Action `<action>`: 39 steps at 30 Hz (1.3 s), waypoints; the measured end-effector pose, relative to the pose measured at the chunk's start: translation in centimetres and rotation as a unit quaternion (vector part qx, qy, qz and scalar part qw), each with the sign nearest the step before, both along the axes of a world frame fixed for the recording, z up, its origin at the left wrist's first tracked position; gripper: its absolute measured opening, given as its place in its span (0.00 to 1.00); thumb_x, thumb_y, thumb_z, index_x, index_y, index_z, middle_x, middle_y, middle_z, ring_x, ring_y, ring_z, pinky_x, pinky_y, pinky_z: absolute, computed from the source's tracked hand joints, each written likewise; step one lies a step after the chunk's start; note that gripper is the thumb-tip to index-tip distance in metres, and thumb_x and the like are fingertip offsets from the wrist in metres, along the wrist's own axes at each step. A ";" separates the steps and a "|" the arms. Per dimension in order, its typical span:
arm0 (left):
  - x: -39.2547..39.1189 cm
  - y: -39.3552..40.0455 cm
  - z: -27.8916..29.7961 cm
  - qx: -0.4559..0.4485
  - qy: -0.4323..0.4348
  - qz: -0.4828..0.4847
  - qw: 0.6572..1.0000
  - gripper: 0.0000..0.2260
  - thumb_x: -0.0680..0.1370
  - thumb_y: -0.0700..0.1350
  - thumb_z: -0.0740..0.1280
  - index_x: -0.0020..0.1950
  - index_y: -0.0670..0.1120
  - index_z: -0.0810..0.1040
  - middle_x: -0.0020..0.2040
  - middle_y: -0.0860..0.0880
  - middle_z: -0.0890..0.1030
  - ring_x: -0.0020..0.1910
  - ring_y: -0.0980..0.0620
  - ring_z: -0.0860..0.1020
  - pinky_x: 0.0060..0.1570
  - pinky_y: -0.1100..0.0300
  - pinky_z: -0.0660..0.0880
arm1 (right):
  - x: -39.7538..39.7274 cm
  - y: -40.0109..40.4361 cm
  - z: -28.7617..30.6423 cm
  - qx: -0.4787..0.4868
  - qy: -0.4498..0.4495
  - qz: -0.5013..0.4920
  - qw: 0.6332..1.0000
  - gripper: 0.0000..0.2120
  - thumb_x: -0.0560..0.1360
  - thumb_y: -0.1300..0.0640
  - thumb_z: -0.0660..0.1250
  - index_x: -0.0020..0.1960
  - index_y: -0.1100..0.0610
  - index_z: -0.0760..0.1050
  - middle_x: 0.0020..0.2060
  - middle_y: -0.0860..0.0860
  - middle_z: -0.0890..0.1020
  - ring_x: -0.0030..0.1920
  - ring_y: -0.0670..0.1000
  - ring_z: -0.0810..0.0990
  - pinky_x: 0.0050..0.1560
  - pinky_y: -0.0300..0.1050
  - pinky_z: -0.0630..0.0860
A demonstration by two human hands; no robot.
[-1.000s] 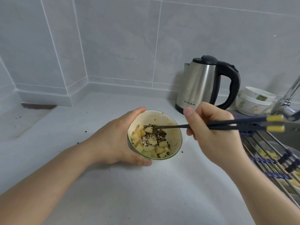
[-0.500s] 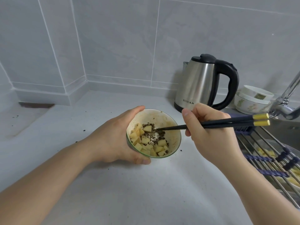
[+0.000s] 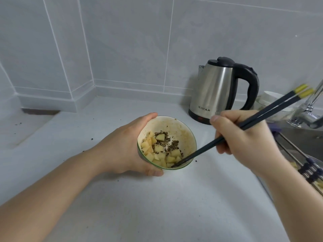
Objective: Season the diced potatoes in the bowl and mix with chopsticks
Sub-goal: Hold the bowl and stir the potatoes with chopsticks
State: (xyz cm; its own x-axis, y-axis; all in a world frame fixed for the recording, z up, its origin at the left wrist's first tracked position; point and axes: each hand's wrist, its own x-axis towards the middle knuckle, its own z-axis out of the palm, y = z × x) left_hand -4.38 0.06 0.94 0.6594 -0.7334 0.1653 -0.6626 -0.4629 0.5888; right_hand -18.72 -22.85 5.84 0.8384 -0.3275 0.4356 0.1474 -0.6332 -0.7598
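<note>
Left hand (image 3: 122,147) cups bowl (image 3: 183,130); right hand (image 3: 244,137) dips chopsticks (image 3: 206,151) in (near rim).

You face a corner of pale grey wall tiles (image 3: 122,41) with thin white grout lines. Below them a white countertop (image 3: 157,206) runs wide, flecked with dark crumbs. A steel kettle (image 3: 215,91) with a black handle stands against the tiles. Right of the kettle you see white stacked dishes (image 3: 272,100), a chrome tap (image 3: 307,112), and a wire rack (image 3: 304,159) over the sink.
</note>
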 end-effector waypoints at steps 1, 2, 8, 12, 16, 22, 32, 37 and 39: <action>0.0 0.0 0.0 -0.001 -0.001 -0.001 1.000 0.62 0.50 0.67 0.83 0.77 0.71 0.51 0.65 0.75 0.67 0.65 0.65 0.69 0.60 0.68 0.67 | 0.2 0.4 -0.4 -0.007 0.017 0.011 1.000 0.22 0.81 0.56 0.66 0.30 0.63 0.74 0.22 0.55 0.79 0.21 0.47 0.73 0.26 0.38 0.71; 0.0 0.0 0.0 -0.002 0.000 -0.001 1.000 0.62 0.50 0.67 0.82 0.77 0.71 0.51 0.65 0.74 0.67 0.65 0.65 0.69 0.60 0.67 0.68 | 0.5 0.9 -0.8 -0.012 0.028 0.020 0.999 0.22 0.81 0.55 0.66 0.30 0.62 0.74 0.23 0.54 0.81 0.22 0.47 0.74 0.26 0.38 0.72; 0.1 0.0 -0.1 -0.009 0.013 -0.004 1.000 0.61 0.50 0.67 0.82 0.77 0.70 0.52 0.65 0.74 0.68 0.65 0.68 0.70 0.59 0.70 0.69 | 1.3 2.2 -2.4 -0.065 -0.020 -0.008 0.998 0.21 0.79 0.44 0.67 0.34 0.58 0.75 0.27 0.53 0.83 0.27 0.51 0.79 0.28 0.51 0.76; 0.1 0.0 -0.2 -0.006 0.012 -0.001 1.000 0.62 0.50 0.67 0.82 0.77 0.71 0.51 0.66 0.73 0.68 0.65 0.66 0.69 0.59 0.68 0.68 | 0.9 1.0 -1.3 -0.050 -0.024 -0.049 0.997 0.22 0.81 0.51 0.66 0.31 0.57 0.72 0.26 0.51 0.82 0.23 0.44 0.74 0.25 0.37 0.69; 0.0 0.1 -0.1 -0.002 0.006 0.002 1.000 0.62 0.50 0.67 0.82 0.77 0.71 0.50 0.67 0.72 0.68 0.65 0.66 0.69 0.61 0.66 0.69 | 0.8 2.0 -1.6 -0.049 -0.014 -0.002 0.999 0.21 0.81 0.52 0.66 0.31 0.56 0.74 0.26 0.51 0.82 0.25 0.48 0.78 0.25 0.44 0.75; -0.2 0.0 0.2 -0.004 0.002 -0.007 1.000 0.61 0.50 0.66 0.82 0.75 0.73 0.50 0.64 0.76 0.68 0.63 0.71 0.69 0.58 0.69 0.69 | 1.1 1.6 -1.6 -0.065 -0.029 -0.046 0.996 0.20 0.81 0.48 0.66 0.33 0.57 0.75 0.27 0.51 0.82 0.24 0.45 0.76 0.24 0.41 0.73; -0.3 0.0 0.2 -0.006 0.002 0.000 1.000 0.61 0.48 0.68 0.81 0.75 0.73 0.51 0.64 0.76 0.67 0.66 0.66 0.70 0.64 0.63 0.72 | 1.1 2.7 -2.3 -0.048 -0.012 0.017 0.999 0.20 0.79 0.45 0.68 0.33 0.55 0.74 0.28 0.55 0.82 0.28 0.54 0.79 0.29 0.54 0.76; -0.2 0.0 0.2 0.000 -0.004 -0.001 1.000 0.61 0.49 0.68 0.81 0.76 0.72 0.50 0.65 0.75 0.67 0.66 0.66 0.69 0.62 0.66 0.70 | 0.2 0.3 0.0 0.020 -0.093 -0.038 0.995 0.22 0.81 0.57 0.66 0.28 0.58 0.74 0.23 0.54 0.79 0.23 0.50 0.72 0.25 0.43 0.70; -0.3 0.0 0.2 0.000 -0.003 -0.001 1.000 0.61 0.50 0.68 0.81 0.74 0.74 0.49 0.64 0.77 0.66 0.65 0.67 0.69 0.60 0.69 0.69 | -0.3 -0.2 0.6 0.033 -0.088 -0.024 0.995 0.22 0.81 0.60 0.65 0.27 0.60 0.74 0.20 0.55 0.76 0.22 0.51 0.69 0.25 0.40 0.67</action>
State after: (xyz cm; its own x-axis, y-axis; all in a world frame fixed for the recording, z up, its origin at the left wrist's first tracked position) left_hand -4.67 0.04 1.14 0.6571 -0.7344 0.1700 -0.6670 -0.4614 0.5850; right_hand -19.01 -23.07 6.44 0.7341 -0.3981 0.5501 0.2518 -0.5928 -0.7650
